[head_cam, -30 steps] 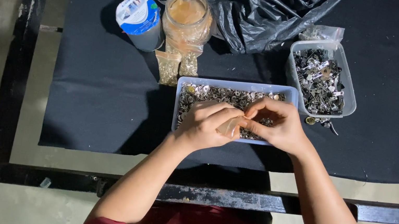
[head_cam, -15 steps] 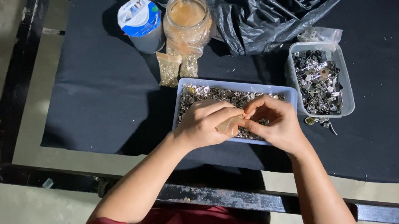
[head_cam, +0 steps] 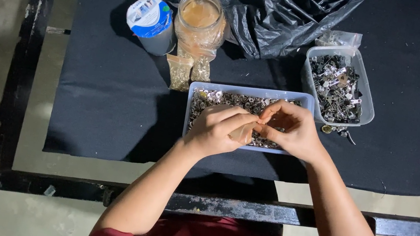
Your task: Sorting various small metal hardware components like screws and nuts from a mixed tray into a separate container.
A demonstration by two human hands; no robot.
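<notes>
since the small metal fasteners [head_cam: 224,99] in the pale tray [head_cam: 307,100] look light, hard and slippery, we judge fingertip pinches suit them, as our left hand [head_cam: 219,130] and right hand [head_cam: 291,130] meet, closed on a piece too small to tell.

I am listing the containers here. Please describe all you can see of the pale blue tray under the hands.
The pale blue tray is a shallow rectangle, plastic by its look, lying flat on the black cloth. Small silvery metal pieces fill it. The left hand and right hand meet over its front half, hiding part of it.
</notes>
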